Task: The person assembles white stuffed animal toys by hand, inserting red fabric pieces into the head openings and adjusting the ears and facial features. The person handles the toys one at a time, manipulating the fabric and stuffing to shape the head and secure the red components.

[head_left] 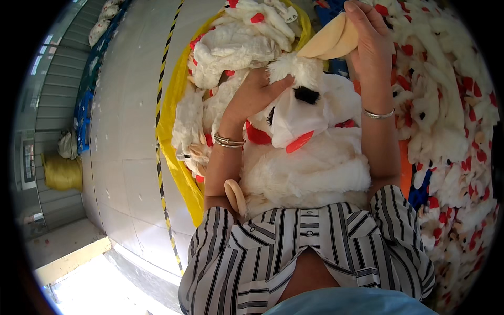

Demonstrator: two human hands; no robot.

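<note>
An unstuffed white plush toy skin (294,118) lies loose before my chest. Its head end carries black patches (306,95) and a red tongue-like piece (300,142). My right hand (371,42) is raised at the upper right, fingers closed on the plush's beige ear-shaped flap (331,41) and stretching it upward. On the left, my left hand (255,95) grips the furry top of the plush, thumb across the white fur; its other fingertips are hidden. Longer white fur (307,173) bunches between my forearms. A narrow beige piece (235,197) sticks out beside my left elbow.
A yellow plastic bag (181,142) full of white and red plush skins (231,52) stands ahead to the left. A large heap of similar skins (446,131) covers the right side. Black-and-yellow tape (160,100) crosses the grey floor (126,105). A yellow bundle (63,171) sits far left.
</note>
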